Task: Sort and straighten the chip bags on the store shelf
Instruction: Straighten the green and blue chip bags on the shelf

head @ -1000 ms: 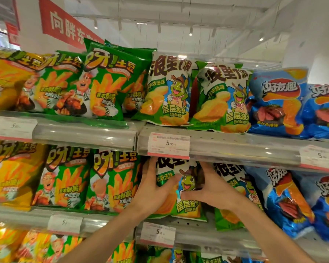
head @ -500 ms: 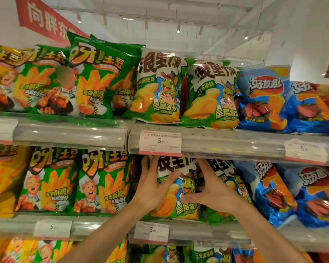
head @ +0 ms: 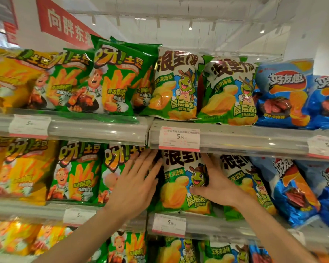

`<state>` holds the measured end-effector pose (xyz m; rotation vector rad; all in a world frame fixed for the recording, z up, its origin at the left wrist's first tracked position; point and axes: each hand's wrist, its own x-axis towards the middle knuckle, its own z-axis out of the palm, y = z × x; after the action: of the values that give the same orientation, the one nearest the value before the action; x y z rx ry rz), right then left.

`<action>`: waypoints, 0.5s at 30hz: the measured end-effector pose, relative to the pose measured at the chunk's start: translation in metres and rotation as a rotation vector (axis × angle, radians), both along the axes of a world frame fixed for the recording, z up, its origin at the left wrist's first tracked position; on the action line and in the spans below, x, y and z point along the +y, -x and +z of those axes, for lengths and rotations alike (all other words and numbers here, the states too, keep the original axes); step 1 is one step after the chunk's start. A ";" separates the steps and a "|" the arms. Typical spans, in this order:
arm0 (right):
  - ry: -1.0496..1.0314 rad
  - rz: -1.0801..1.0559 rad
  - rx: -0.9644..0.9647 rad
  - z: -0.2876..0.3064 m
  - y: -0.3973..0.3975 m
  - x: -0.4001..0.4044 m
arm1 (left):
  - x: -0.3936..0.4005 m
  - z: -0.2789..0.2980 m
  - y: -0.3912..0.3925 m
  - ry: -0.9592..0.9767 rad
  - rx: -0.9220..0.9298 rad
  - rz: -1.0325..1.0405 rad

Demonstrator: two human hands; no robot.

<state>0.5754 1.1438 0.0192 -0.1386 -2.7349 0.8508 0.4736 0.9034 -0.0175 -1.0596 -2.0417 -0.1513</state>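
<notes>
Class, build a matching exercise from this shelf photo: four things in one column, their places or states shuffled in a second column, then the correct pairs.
Things
1. left hand
2. right hand
3. frog bag
4. blue bag

Places or states
A. top shelf, far right
B. middle shelf, between both hands
C. flat against the frog bag's left edge
D. gripping the frog bag's right edge

Pairs: 1-C, 2-D, 3-B, 4-A
</notes>
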 end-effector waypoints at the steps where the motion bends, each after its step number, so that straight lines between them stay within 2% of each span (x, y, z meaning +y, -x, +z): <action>1: -0.040 -0.040 0.009 -0.002 0.001 -0.003 | -0.005 0.000 0.003 -0.011 0.003 0.040; 6: -0.420 -0.243 0.194 -0.024 0.007 -0.037 | -0.013 -0.001 0.013 -0.044 -0.022 0.144; 8: -0.478 -0.260 0.235 -0.034 0.017 -0.050 | -0.013 -0.002 0.015 -0.038 -0.028 0.155; 15: -0.596 -0.315 0.199 -0.047 0.033 -0.065 | -0.014 0.000 0.015 -0.042 -0.053 0.145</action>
<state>0.5426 1.0787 -0.0275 -0.3272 -2.5534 -0.0441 0.4585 0.8893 -0.0171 -0.8868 -2.1451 -0.1479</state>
